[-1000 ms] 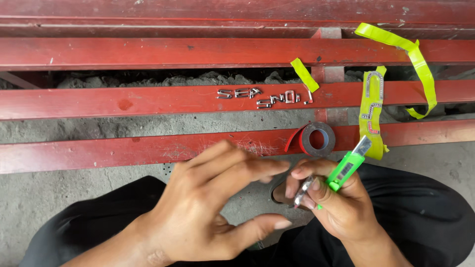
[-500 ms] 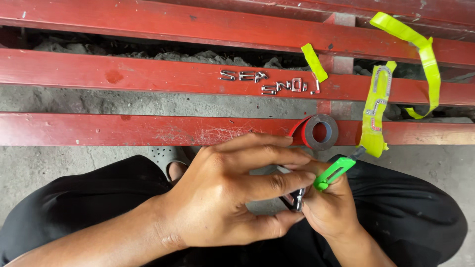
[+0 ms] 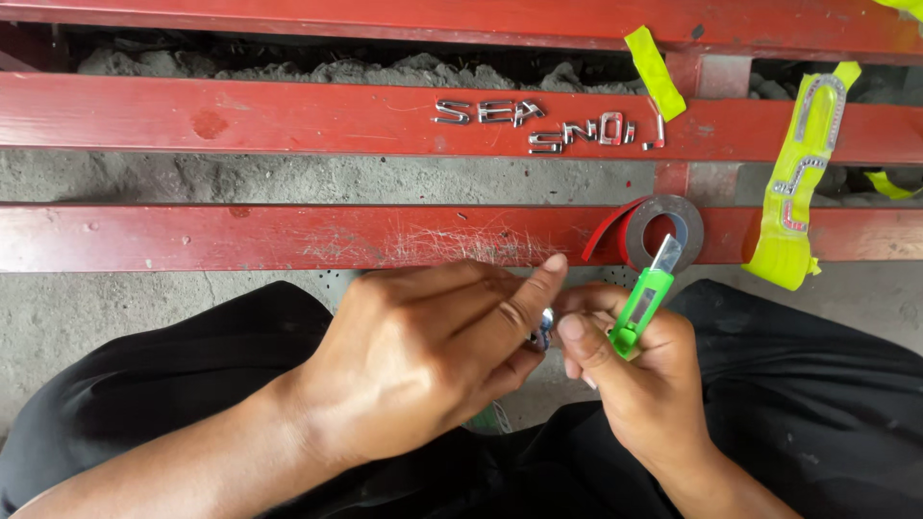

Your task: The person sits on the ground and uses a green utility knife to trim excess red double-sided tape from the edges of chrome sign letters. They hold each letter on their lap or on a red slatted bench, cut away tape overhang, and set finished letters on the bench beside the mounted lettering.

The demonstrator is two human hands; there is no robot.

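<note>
Compared with half a second back: left hand point(image 3: 423, 356) eased off a bit, no longer draped right over the other one's fingers, forefinger now stretched out toward the right. Green utility knife point(image 3: 642, 303) swung up too, from lying fairly flat to standing near upright, blade tip just in front of the tape roll point(image 3: 663, 231) on the near red beam point(image 3: 192, 235). Reads like the same close fiddling carrying on, blade tip up in the air and off the piece. Left hand half closed, thumb and fingertips pinching a small shiny chrome piece point(image 3: 544, 329) right in the gap between both hands, over the lap in black trousers point(image 3: 817, 384). Hard to say what shape that piece is, mostly hidden by fingers, maybe the same kind as the loose ones further out. Right hand point(image 3: 635, 375) curled tight round the knife handle, thumb laid along the side of it, fingertips up against the same little piece. Further off, well apart from either hand: row of chrome letters point(image 3: 548, 125) laid out on the far beam, a yellow-green strip point(image 3: 798, 183) with more chrome bits stuck on it hanging off to the right, and a shorter yellow strip point(image 3: 654, 58) up top.
</note>
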